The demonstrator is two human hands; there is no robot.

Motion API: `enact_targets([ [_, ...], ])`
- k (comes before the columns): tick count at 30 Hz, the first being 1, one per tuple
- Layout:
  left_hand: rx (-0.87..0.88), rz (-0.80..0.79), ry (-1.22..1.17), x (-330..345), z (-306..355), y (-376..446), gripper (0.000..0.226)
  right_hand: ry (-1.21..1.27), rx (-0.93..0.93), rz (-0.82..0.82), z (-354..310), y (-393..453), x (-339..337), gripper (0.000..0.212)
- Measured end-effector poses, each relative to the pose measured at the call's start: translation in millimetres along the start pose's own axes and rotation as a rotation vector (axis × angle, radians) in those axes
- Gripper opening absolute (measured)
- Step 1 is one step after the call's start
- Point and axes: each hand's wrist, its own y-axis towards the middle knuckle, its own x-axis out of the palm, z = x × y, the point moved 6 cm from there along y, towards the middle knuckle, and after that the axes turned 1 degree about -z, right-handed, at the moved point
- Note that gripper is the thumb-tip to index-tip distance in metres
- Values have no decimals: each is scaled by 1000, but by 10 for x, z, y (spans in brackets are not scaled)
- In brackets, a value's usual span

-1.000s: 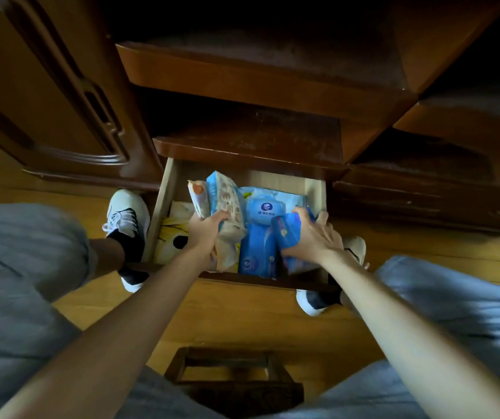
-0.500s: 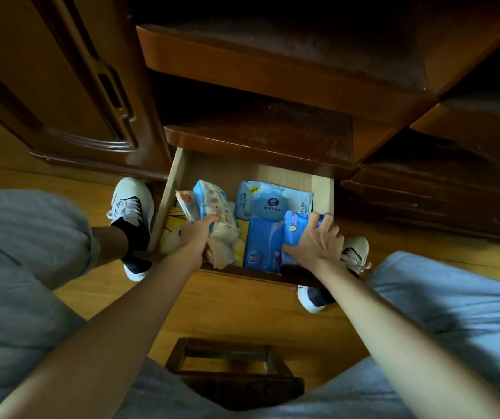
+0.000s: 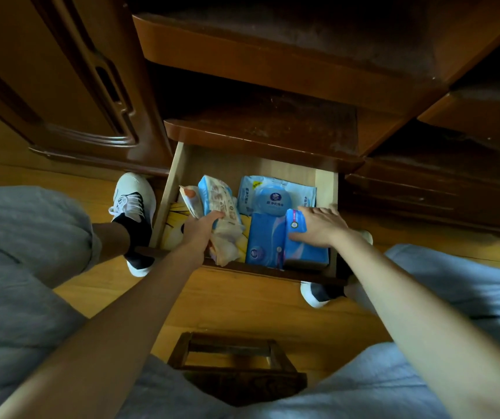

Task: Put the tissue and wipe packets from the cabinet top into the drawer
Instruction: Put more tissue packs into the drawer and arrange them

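The drawer stands pulled out from the dark wooden cabinet, pale wood inside, and both of the person's hands are down in it. At about nine o'clock within the drawer, the left hand has its fingers curled round two soft packets held together and tilted: a light-blue wipe packet printed with small pinkish figures, crumpled at its near end, and just beside it at its ten o'clock a slimmer cream packet with an orange patch. Under them shows a yellow liner with black streaks.

At three o'clock the right hand lies flat, fingers straight and spread, pressing on a blue tissue packet with a purple band at its far end. Touching that one at its nine o'clock is a second blue tissue packet with a round logo near its front corner. At twelve o'clock, against the back of the drawer, lies a pale blue wipe packet with a round blue lid.

White-and-black shoes sit on the wooden floor at either side of the drawer, and a small dark stool stands at six o'clock between the knees.
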Motion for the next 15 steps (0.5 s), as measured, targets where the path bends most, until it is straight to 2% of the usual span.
enact_targets([
  [5,3,2,12,29,7,-7,46,-129,-44,-232,8,5,39,97],
  [12,4,-9,47,31,-10,1,45,-328,56,-236,-228,-12,52,111],
  [13,8,-10,46,25,-11,2,43,-313,73,-217,-260,23,63,104],
  [15,12,-18,45,10,-18,-6,39,-252,89,-191,-292,69,99,75],
])
